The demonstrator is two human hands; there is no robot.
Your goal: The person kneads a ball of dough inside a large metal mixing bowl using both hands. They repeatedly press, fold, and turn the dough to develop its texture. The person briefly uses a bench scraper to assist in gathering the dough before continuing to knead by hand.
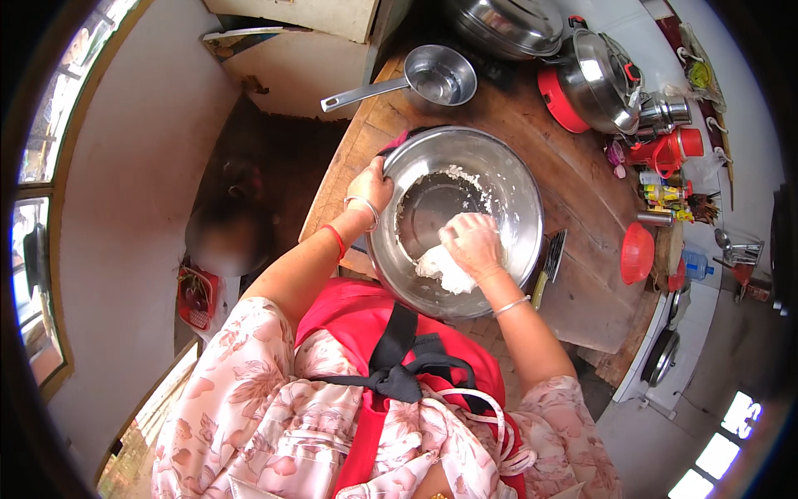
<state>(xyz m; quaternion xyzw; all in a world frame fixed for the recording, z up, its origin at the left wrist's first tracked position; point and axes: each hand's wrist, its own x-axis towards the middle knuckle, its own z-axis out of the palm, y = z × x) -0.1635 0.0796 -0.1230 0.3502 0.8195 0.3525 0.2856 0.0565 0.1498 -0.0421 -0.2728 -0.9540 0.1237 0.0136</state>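
Note:
A large stainless steel bowl [523, 206] stands at the front edge of a wooden table. My left hand [372, 188] grips its left rim, fingers over the edge. Inside the bowl, my right hand [475, 244] presses on a lump of white dough [446, 269], with the fingers curled at its upper side; the fingertips are partly blurred. Dough crumbs [462, 176] cling to the bowl's inner wall, mostly at the far side. Bangles circle both wrists, and a red band sits on the left one.
Right of the bowl lies a kitchen knife [550, 268]. Beyond the bowl stands a steel saucepan [439, 78], its handle pointing left. Along the wall are a lidded steel pot [598, 81], a red plastic bowl [637, 252] and several bottles. The wooden table [580, 187] has a left edge beside my left arm.

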